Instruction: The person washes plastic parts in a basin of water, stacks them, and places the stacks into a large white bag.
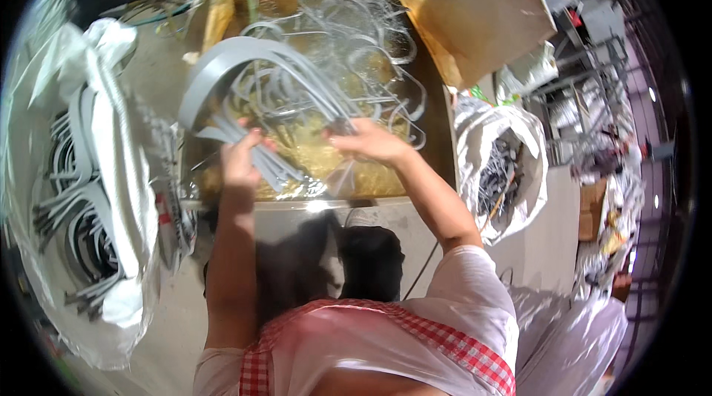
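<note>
A bundle of grey flexible strips [245, 50] arches between my two hands, above a tub of yellowish water [194, 182]. My left hand [241, 159] is closed round one end of the bundle, whose tips stick out to the right of the fingers. The other end is gripped by my right hand [367, 142], near the middle of the tub. Behind the bundle, loose looping strips [363, 14] lie tangled in the tub, pale and shiny with wet.
At the left stands a large white woven sack [130, 210] holding several bundles of grey strips [89, 225]. To the right, another white sack [530, 147] contains grey scraps. A brownish board [482, 18] rises at the tub's far right corner. Shelving stands farther right.
</note>
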### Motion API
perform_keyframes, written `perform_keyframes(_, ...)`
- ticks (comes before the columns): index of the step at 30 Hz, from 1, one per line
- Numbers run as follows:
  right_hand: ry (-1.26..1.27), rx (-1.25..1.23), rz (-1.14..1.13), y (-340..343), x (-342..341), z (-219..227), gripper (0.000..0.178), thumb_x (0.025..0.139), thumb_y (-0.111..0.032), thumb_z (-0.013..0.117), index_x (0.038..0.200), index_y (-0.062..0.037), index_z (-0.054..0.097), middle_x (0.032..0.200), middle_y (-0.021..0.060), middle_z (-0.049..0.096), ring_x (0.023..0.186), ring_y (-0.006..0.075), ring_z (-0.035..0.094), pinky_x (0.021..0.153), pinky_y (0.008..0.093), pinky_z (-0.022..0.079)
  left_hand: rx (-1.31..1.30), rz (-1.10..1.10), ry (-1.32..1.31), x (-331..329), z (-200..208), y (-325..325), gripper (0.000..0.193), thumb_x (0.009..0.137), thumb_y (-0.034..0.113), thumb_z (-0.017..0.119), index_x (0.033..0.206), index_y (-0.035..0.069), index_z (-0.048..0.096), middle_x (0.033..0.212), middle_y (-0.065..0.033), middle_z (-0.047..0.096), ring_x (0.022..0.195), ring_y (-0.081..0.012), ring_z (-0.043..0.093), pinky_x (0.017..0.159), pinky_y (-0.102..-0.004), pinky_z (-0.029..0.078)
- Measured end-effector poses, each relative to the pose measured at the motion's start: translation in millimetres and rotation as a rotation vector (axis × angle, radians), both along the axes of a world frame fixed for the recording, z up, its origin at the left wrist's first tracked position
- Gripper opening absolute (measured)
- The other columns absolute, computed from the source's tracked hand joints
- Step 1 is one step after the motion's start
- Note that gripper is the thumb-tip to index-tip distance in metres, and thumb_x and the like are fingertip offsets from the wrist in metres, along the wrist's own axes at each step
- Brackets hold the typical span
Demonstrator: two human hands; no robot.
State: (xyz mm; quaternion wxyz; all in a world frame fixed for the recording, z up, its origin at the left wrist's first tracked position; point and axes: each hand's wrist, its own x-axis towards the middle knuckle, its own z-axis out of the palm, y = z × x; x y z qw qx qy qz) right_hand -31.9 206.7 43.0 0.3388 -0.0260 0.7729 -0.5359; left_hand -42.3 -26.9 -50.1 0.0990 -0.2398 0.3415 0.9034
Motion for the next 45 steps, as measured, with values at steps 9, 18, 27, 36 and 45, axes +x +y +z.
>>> perform_keyframes(9,0.962,0.769,-0.501,164,97,-8,0.039,0.067,0.014,0.044,0.097,-0.0062,0.059,0.086,0.0102,0.063,0.081,0.0193,0.060,0.071,0.0289,0.047,-0.457,0.112,0.038,0,-12,9,0.030,0.070,-0.013,0.050,0.097,-0.001,0.045,0.086,-0.0106,0.051,0.060,-0.0191,0.056,0.054,-0.0302,0.053)
perform_keyframes(18,0.865,0.749,-0.537,223,103,-3,0.096,0.061,-0.031,0.077,0.135,0.0003,0.025,0.136,0.0225,0.031,0.127,0.0355,0.029,0.104,0.0428,0.023,-1.104,-0.245,0.213,31,16,29,0.009,0.079,0.012,0.056,0.085,0.005,0.055,0.071,-0.0066,0.055,0.062,-0.0159,0.054,0.055,-0.0305,0.046)
perform_keyframes(27,0.783,-0.112,-0.524,-10,48,-41,0.046,0.082,-0.023,0.057,0.118,0.0032,0.044,0.112,0.0153,0.052,0.102,0.0276,0.049,0.090,0.0397,0.038,-0.838,0.080,0.749,99,123,15,0.063,0.074,0.006,0.062,0.128,0.000,0.030,0.119,-0.0181,0.049,0.110,-0.0233,0.050,0.094,-0.0324,0.039)
perform_keyframes(36,0.767,-0.882,-0.076,-151,-39,79,0.042,0.085,-0.021,0.053,0.119,0.0011,0.044,0.114,0.0147,0.052,0.102,0.0260,0.050,0.090,0.0398,0.040,-1.936,-0.062,0.783,149,286,-148,0.076,0.057,0.043,0.076,0.123,0.014,0.050,0.143,-0.0206,0.015,0.131,-0.0361,0.019,0.106,-0.0507,0.015)
perform_keyframes(45,0.829,-0.045,0.257,-365,-53,80,0.041,0.074,-0.020,0.063,0.110,-0.0013,0.051,0.097,0.0196,0.059,0.091,0.0329,0.057,0.083,0.0378,0.044,-1.546,0.488,0.188,182,278,-364,0.051,0.068,-0.008,0.040,0.115,0.001,0.055,0.093,-0.0090,0.062,0.069,-0.0120,0.056,0.060,-0.0217,0.045)
